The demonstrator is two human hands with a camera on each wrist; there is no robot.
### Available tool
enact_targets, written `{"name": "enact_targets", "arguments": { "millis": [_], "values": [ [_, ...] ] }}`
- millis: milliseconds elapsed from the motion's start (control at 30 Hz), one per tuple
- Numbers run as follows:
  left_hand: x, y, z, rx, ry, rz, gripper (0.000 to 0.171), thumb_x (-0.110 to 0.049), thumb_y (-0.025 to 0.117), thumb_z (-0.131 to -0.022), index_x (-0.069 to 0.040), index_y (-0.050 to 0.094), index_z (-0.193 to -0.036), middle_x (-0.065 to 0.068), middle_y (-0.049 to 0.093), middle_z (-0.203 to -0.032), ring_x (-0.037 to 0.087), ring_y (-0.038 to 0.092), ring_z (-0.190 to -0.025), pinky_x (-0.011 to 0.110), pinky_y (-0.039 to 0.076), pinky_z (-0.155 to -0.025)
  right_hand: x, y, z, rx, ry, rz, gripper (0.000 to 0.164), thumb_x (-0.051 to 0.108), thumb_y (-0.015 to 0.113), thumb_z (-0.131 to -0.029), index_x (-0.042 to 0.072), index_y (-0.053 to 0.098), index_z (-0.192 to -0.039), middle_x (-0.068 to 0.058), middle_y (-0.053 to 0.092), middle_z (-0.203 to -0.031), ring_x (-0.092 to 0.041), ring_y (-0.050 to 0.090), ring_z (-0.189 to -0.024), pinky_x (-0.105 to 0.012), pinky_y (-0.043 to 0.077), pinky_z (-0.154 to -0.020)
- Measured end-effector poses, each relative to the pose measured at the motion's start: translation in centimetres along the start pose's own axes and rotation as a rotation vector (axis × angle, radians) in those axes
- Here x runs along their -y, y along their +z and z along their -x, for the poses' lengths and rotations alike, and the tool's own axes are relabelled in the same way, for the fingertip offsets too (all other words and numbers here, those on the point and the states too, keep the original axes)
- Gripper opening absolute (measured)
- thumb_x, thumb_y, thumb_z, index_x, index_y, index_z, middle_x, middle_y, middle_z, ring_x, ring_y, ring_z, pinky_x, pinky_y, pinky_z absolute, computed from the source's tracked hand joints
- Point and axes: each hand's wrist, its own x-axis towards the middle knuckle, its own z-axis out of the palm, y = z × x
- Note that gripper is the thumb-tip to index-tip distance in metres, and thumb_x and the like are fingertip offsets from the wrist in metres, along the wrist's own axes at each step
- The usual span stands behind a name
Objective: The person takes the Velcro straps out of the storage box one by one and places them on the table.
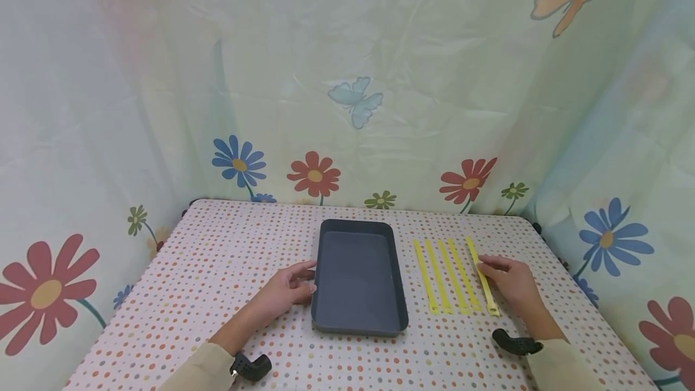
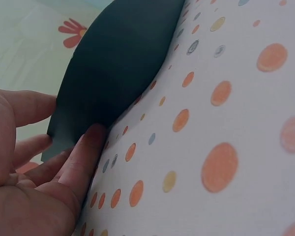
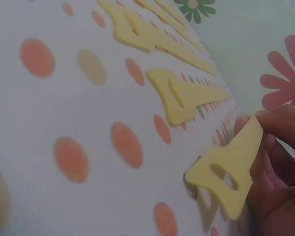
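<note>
A dark grey rectangular tray [image 1: 358, 282] lies in the middle of the table in the head view. My left hand [image 1: 285, 291] is at its left side, fingertips touching the outer wall [image 2: 113, 54] in the left wrist view. On the right, my right hand [image 1: 513, 282] pinches a thin yellow strap [image 1: 487, 290] between thumb and fingers. Its wide, slotted end [image 3: 226, 172] points towards the wrist camera, tilted, with a shadow beneath. Several matching yellow straps [image 1: 452, 276] lie side by side between the tray and this hand, slotted ends towards me.
A dotted cloth [image 1: 244, 234] covers the table. Behind and at both sides hangs a pale curtain [image 1: 271, 89] printed with flowers and butterflies. Black wrist devices [image 1: 252, 368] are worn on both forearms.
</note>
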Motion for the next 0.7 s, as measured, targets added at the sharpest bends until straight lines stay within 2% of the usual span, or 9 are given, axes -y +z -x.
{"name": "enact_targets", "arguments": {
  "millis": [67, 133, 367, 467, 700],
  "values": [
    [0.0, 0.0, 0.0, 0.003, 0.002, 0.001, 0.062, -0.021, 0.067, -0.1, -0.013, 0.043, -0.156, 0.018, 0.054, -0.149, 0.018, 0.067, -0.11, 0.035, 0.059, -0.094, 0.2, 0.1, -0.1, -0.001, 0.009, 0.005, 0.051, 0.036, 0.063, -0.102, 0.006, 0.06, -0.143, -0.024, 0.056, -0.147, -0.037, 0.055, -0.131, -0.045, 0.057, -0.096],
    [0.0, 0.0, 0.0, 0.007, 0.002, 0.007, 0.062, -0.02, 0.067, -0.1, -0.013, 0.042, -0.156, 0.018, 0.053, -0.15, 0.019, 0.067, -0.111, 0.035, 0.059, -0.094, 0.4, 0.1, -0.2, -0.005, 0.02, 0.01, 0.049, 0.034, 0.064, -0.102, 0.005, 0.061, -0.142, -0.024, 0.057, -0.146, -0.036, 0.056, -0.129, -0.046, 0.056, -0.097],
    [-0.2, 0.0, 0.0, 0.0, -0.002, -0.006, 0.062, -0.021, 0.067, -0.1, -0.013, 0.042, -0.156, 0.018, 0.053, -0.149, 0.018, 0.068, -0.11, 0.035, 0.06, -0.094, 1.2, 0.2, -0.3, -0.019, 0.015, 0.043, 0.045, 0.024, 0.062, -0.102, -0.001, 0.061, -0.139, -0.029, 0.055, -0.145, -0.043, 0.053, -0.13, -0.056, 0.051, -0.105],
    [-0.2, 0.0, 0.1, 0.001, -0.005, -0.005, 0.062, -0.021, 0.067, -0.1, -0.013, 0.042, -0.156, 0.018, 0.053, -0.149, 0.018, 0.067, -0.109, 0.035, 0.06, -0.094, 1.4, 0.4, -0.3, -0.031, 0.019, 0.055, 0.043, 0.023, 0.062, -0.102, -0.002, 0.062, -0.137, -0.029, 0.057, -0.142, -0.043, 0.055, -0.127, -0.055, 0.053, -0.103],
    [-0.1, 0.0, 0.1, 0.001, -0.007, 0.004, 0.062, -0.02, 0.067, -0.099, -0.013, 0.043, -0.156, 0.018, 0.053, -0.149, 0.018, 0.068, -0.108, 0.034, 0.06, -0.092, 1.5, 0.7, -0.2, -0.045, 0.017, 0.096, 0.038, 0.02, 0.063, -0.101, -0.003, 0.066, -0.131, -0.029, 0.062, -0.133, -0.038, 0.063, -0.114, -0.048, 0.059, -0.089]
  ]
}}
